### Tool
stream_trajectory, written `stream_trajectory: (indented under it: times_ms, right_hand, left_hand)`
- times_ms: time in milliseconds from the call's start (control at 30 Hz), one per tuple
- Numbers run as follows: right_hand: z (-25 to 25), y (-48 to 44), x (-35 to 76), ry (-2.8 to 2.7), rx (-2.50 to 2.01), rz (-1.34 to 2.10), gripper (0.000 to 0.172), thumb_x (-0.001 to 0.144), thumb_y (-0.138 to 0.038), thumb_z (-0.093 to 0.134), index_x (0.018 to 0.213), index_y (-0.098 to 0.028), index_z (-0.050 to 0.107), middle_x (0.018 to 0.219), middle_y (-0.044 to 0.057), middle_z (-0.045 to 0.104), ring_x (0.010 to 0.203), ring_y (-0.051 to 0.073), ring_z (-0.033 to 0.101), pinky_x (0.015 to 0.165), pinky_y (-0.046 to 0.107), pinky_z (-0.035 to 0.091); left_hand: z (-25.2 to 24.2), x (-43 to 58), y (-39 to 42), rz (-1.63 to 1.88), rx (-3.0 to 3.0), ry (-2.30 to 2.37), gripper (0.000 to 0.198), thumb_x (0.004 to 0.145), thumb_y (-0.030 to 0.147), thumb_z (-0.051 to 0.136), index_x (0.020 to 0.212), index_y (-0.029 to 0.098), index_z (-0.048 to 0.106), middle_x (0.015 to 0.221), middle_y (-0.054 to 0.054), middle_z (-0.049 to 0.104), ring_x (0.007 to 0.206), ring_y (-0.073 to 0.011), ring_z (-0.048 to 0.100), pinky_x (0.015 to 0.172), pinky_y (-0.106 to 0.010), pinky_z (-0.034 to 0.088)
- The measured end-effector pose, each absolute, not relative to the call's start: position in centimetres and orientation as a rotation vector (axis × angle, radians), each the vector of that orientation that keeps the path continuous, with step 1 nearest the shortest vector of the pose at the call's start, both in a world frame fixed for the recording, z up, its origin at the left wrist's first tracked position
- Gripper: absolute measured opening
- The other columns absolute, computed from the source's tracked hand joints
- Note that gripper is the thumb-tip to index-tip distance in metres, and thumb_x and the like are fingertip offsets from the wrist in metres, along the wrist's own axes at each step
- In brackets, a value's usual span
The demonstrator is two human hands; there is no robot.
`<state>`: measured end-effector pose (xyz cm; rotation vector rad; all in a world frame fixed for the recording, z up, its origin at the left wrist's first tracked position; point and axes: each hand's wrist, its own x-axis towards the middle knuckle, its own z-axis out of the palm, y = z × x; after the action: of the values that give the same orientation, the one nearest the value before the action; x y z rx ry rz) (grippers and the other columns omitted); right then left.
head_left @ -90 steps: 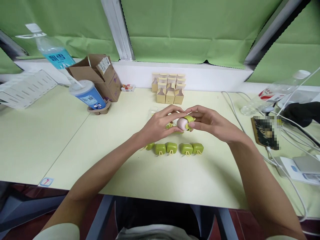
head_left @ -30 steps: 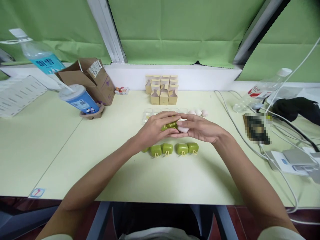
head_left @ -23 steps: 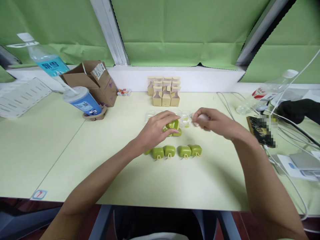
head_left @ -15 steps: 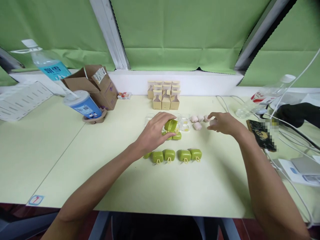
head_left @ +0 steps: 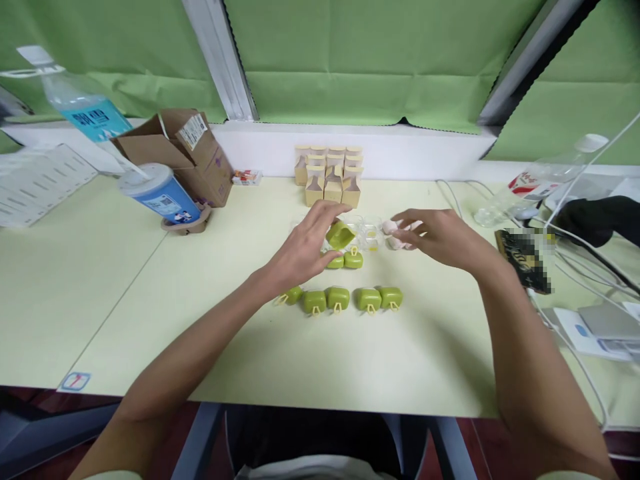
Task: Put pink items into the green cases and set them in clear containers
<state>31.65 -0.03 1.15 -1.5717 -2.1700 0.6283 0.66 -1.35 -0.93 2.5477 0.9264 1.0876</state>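
Note:
My left hand pinches a small green case and holds it tilted just above the table. Two more green cases lie right under it. My right hand hovers over several pale pink pieces, fingers curled around one of them. Small clear plastic trays lie between my hands. A row of several shut green cases with yellow loops sits nearer to me.
A cluster of small tan boxes stands at the back by the white sill. At left are an open cardboard box, a blue cup and a water bottle. Cables, a plastic bottle and devices crowd the right side.
My hands were together on a green case with a pink piece. My right hand took the pink piece away to the right, then came back to the pink pieces. My left hand kept the green case.

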Motion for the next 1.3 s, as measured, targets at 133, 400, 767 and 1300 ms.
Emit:
stream_trajectory:
  times_ms: [133, 400, 767, 1300]
  right_hand:
    - [2.2, -3.0, 26.1, -1.864, -1.222, 1.126, 0.06, 0.089, -0.071, 0.08, 0.122, -0.021, 0.074, 0.113, 0.013, 0.08, 0.083, 0.025, 0.078, 0.062, 0.036, 0.065]
    - [0.2, -2.8, 27.5, -1.688, -1.225, 1.01, 0.056, 0.078, -0.064, 0.093, 0.112, -0.022, 0.075, 0.109, 0.009, 0.08, 0.089, 0.023, 0.076, 0.081, 0.039, 0.063]
    - [-8.1, -3.6, 31.8, -1.77, -1.38, 0.751, 0.053, 0.08, -0.068, 0.087, 0.108, -0.023, 0.082, 0.118, 0.011, 0.082, 0.104, 0.029, 0.076, 0.092, 0.047, 0.063]
    - [-9.4, -3.1, 30.9, -1.891, -1.278, 0.632, 0.047, 0.089, -0.065, 0.078, 0.109, -0.022, 0.079, 0.118, 0.013, 0.078, 0.097, 0.026, 0.075, 0.089, 0.045, 0.066]
  left_hand:
    - [-1.3, 1.7, -2.3, 1.023, 2.629, 0.792, 0.068, 0.107, 0.029, 0.063, 0.167, 0.032, 0.03, 0.154, -0.017, 0.055, 0.129, -0.029, 0.07, 0.099, -0.047, 0.068]
    - [-1.6, -0.3, -2.4, 1.227, 2.677, 0.881, 0.051, 0.108, 0.034, 0.063, 0.156, 0.023, 0.051, 0.149, -0.017, 0.066, 0.141, -0.0312, 0.064, 0.115, -0.054, 0.06]
    - [-10.9, -7.8, -1.5, 1.235, 1.652, 1.408, 0.03, 0.089, 0.046, 0.078, 0.097, 0.017, 0.076, 0.099, -0.007, 0.072, 0.076, -0.0143, 0.067, 0.062, -0.027, 0.058]
    - [-11.4, -7.4, -1.5, 1.189, 1.758, 1.296, 0.032, 0.097, 0.049, 0.071, 0.097, 0.017, 0.076, 0.097, -0.007, 0.071, 0.078, -0.0163, 0.068, 0.062, -0.029, 0.057]
